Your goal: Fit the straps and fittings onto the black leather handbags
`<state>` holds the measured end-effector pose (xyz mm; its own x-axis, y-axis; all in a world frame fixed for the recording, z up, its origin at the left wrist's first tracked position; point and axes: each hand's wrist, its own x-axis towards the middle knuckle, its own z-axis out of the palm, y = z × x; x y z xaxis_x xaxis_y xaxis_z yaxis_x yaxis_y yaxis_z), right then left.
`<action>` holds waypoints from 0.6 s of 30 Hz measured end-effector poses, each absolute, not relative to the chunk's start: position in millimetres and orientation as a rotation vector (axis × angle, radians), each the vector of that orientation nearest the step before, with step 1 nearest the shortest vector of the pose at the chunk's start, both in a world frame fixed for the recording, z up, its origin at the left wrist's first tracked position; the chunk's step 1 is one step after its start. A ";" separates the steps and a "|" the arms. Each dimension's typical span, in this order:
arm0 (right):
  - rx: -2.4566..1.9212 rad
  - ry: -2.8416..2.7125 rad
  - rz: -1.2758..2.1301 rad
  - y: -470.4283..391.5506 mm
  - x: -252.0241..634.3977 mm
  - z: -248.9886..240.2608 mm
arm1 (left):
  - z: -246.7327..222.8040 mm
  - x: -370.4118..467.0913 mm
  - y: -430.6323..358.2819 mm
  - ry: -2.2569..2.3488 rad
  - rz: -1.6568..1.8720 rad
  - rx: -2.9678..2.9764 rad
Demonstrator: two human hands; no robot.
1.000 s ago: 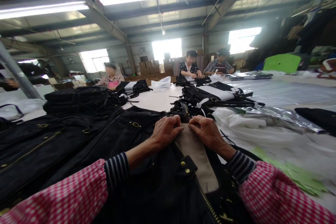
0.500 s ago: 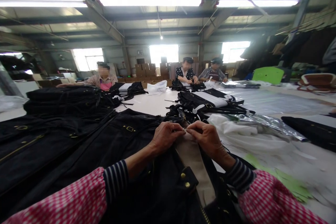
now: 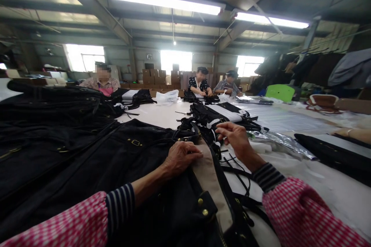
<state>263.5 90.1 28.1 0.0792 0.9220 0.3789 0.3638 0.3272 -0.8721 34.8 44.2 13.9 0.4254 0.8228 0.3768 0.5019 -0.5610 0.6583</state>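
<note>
A black bag [image 3: 174,200] with gold-coloured studs lies before me, its beige lining [image 3: 213,181] showing through the opening. My left hand [image 3: 183,157] rests at the left edge of that lining, thumb and fingers pressed together; whatever may be between the fingertips is too small to name. Raised to the right of the bag, my right hand [image 3: 235,139] is closed, its thumb near the bent fingers, and any small thing in it cannot be made out. Black straps and cords [image 3: 243,177] lie below the right hand on the white table.
Black bags [image 3: 58,100] are piled at the left. Beyond my hands lies a black bag with a white band [image 3: 228,112]. White wrapping [image 3: 290,162] and clear plastic [image 3: 292,115] spread rightward. Three people sit across the table [image 3: 145,114]; another person's forearm [image 3: 358,135] enters at right.
My right hand has parted from the left and moved up and to the right. The left hand stays by the lining. The view has tilted and shifted, and more black cords show at right.
</note>
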 end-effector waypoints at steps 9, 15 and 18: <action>-1.651 -1.956 -0.062 196.6 241.6 30.5 | -0.7 36.7 45.5 1.091 1.095 2.104; -1.704 -1.915 -0.068 205.7 242.3 27.7 | -6.6 36.7 49.2 1.079 1.139 2.051; -1.669 -1.816 -0.077 190.8 267.2 57.2 | -7.4 35.4 51.2 1.038 1.135 2.038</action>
<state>267.2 190.8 57.2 0.0338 0.8672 0.4968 0.9060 0.1833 -0.3815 35.4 51.2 -7.4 0.3350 0.8413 0.4242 0.3477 -0.5288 0.7743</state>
